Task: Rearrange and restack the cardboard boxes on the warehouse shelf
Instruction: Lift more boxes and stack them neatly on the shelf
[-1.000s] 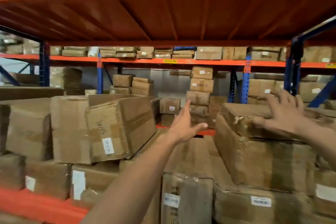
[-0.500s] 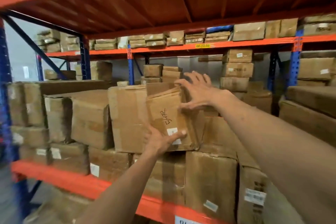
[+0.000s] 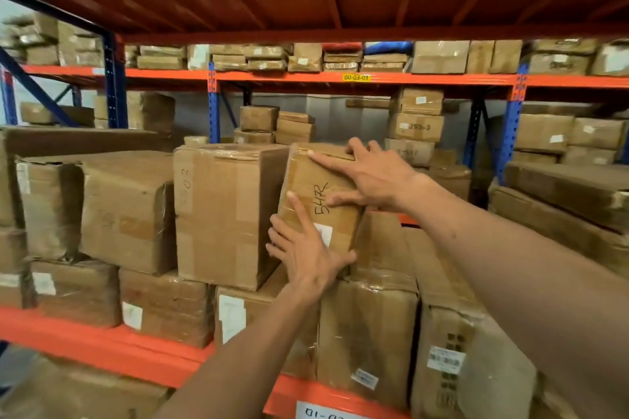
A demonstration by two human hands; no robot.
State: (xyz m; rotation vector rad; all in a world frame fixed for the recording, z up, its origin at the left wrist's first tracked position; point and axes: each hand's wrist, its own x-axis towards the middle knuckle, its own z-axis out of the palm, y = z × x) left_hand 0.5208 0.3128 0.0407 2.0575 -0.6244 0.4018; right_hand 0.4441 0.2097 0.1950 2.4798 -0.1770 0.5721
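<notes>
On the orange shelf (image 3: 102, 345), the tilted box marked 5472 (image 3: 318, 180) leans toward a bigger box (image 3: 224, 214). The left hand (image 3: 306, 250) and right hand (image 3: 369, 177) press it with straight, spread fingers, probably to steady it.

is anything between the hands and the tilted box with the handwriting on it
Nothing visible. Both hands touch the tilted box: the left hand lies flat on its lower front face, the right hand is spread over its upper front and top edge. A larger box stands close beside it, on the person's left.
</notes>
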